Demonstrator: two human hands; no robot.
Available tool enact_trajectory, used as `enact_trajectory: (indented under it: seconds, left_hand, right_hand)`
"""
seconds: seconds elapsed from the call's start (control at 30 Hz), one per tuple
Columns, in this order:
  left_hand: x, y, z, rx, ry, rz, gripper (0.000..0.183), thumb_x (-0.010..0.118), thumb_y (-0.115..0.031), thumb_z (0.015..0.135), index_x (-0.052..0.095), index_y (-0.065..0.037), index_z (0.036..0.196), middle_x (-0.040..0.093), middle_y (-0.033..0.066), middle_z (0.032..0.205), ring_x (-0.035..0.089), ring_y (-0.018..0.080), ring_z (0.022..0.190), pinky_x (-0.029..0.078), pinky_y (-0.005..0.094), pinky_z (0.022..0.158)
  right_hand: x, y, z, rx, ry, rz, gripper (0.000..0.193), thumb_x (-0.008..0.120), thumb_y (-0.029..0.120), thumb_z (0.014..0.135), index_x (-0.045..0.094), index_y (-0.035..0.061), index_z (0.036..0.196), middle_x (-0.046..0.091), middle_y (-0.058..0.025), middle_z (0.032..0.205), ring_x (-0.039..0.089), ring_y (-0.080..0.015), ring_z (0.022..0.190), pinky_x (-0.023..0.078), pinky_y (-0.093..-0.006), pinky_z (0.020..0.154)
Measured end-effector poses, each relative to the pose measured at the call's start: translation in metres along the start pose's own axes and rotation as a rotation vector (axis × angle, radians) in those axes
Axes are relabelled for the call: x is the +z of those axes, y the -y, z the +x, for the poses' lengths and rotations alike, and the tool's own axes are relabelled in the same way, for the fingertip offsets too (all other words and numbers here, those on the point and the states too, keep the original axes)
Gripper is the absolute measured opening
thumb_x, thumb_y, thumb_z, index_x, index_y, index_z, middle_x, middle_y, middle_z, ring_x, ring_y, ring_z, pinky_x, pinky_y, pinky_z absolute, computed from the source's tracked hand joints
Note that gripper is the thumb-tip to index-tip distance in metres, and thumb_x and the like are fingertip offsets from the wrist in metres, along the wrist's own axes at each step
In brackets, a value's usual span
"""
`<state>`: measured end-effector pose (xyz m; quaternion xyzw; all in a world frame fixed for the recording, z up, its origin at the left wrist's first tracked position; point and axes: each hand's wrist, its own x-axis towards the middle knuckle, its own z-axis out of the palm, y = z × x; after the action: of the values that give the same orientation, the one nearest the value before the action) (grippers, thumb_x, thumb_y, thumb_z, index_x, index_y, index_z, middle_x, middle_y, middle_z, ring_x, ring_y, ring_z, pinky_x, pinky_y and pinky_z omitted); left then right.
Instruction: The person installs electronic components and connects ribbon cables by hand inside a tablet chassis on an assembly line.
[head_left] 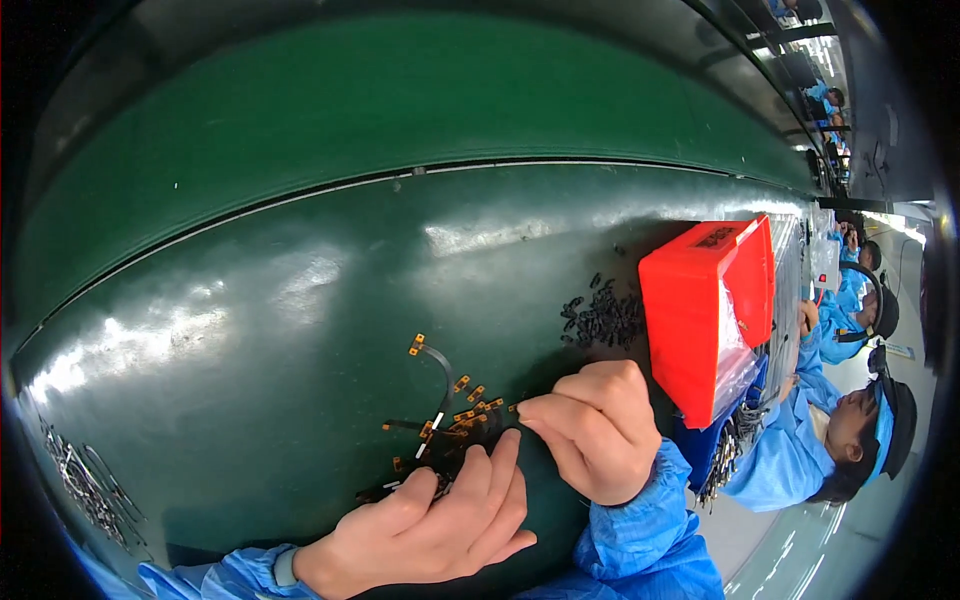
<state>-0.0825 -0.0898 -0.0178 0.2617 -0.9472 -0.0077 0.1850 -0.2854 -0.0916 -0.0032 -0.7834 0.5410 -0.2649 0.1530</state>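
A loose heap of thin black flex cables [444, 392] with orange-gold ends lies on the green bench top. My left hand [430, 525] rests over the near side of this heap, fingers stretched out and slightly apart, covering part of it. Just right of the heap, my right hand [595, 430] is closed in a pinch at thumb and forefinger. A small orange end [513, 408] shows by those fingertips, so a flex cable appears to be in the pinch; most of it is hidden. One cable curves away from the heap's far side.
Small black parts [605, 315] lie piled beside a red bin [690, 290] with clear plastic in it. A blue bin [700, 445] holds thin metallic-looking strips. More strips [90, 485] lie at the far left. Co-workers in blue [800, 450] sit to the right.
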Motion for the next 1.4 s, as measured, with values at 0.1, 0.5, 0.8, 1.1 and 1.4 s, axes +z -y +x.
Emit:
enact_trajectory:
  seconds: [0.1, 0.5, 0.8, 1.1, 1.4]
  left_hand:
    - [0.000, 0.000, -0.001, -0.010, 0.011, -0.015, 0.042, 0.043, -0.055, 0.096, 0.065, -0.019, 0.091, 0.070, -0.0032, 0.114, 0.057, 0.0125, 0.099, 0.038, 0.0281, 0.077]
    - [0.001, 0.001, -0.003, -0.029, -0.004, -0.038, 0.041, 0.044, -0.054, 0.095, 0.065, -0.019, 0.089, 0.071, -0.0032, 0.114, 0.056, 0.0130, 0.097, 0.038, 0.0283, 0.076]
    - [0.000, 0.000, 0.000, -0.034, -0.004, -0.042, 0.038, 0.046, -0.050, 0.094, 0.064, -0.017, 0.090, 0.070, -0.0014, 0.114, 0.055, 0.0107, 0.098, 0.037, 0.0280, 0.078]
    - [-0.001, 0.001, 0.001, -0.007, -0.012, -0.026, 0.036, 0.045, -0.048, 0.095, 0.066, -0.019, 0.099, 0.069, -0.0020, 0.114, 0.056, 0.0125, 0.095, 0.038, 0.0290, 0.079]
    - [-0.001, 0.000, 0.000, -0.027, -0.009, -0.020, 0.034, 0.043, -0.046, 0.096, 0.064, -0.020, 0.099, 0.069, -0.0056, 0.112, 0.055, 0.0090, 0.095, 0.036, 0.0283, 0.078]
  right_hand:
    - [0.005, -0.001, 0.002, 0.004, 0.056, -0.009, 0.028, 0.081, 0.002, 0.061, 0.071, 0.0058, 0.088, 0.059, -0.0067, 0.085, 0.056, -0.0256, 0.076, 0.047, -0.0346, 0.066]
    - [-0.009, -0.001, -0.002, -0.192, 0.096, -0.255, 0.033, 0.071, 0.014, 0.064, 0.074, 0.0095, 0.096, 0.065, 0.0025, 0.098, 0.057, -0.0157, 0.082, 0.045, -0.0295, 0.067]
    - [-0.018, 0.007, 0.004, 0.000, 0.148, -0.127, 0.035, 0.070, 0.005, 0.063, 0.076, 0.0099, 0.098, 0.060, 0.0007, 0.094, 0.057, -0.0172, 0.081, 0.042, -0.0292, 0.069]
    - [-0.008, 0.006, -0.003, 0.233, -0.233, -0.094, 0.029, 0.071, -0.013, 0.069, 0.071, 0.0006, 0.095, 0.061, -0.0118, 0.089, 0.060, -0.0259, 0.077, 0.051, -0.0330, 0.068]
    - [0.006, -0.014, 0.009, 0.140, -0.224, -0.146, 0.024, 0.077, -0.004, 0.070, 0.068, 0.0027, 0.091, 0.059, -0.0091, 0.090, 0.055, -0.0269, 0.076, 0.046, -0.0352, 0.066]
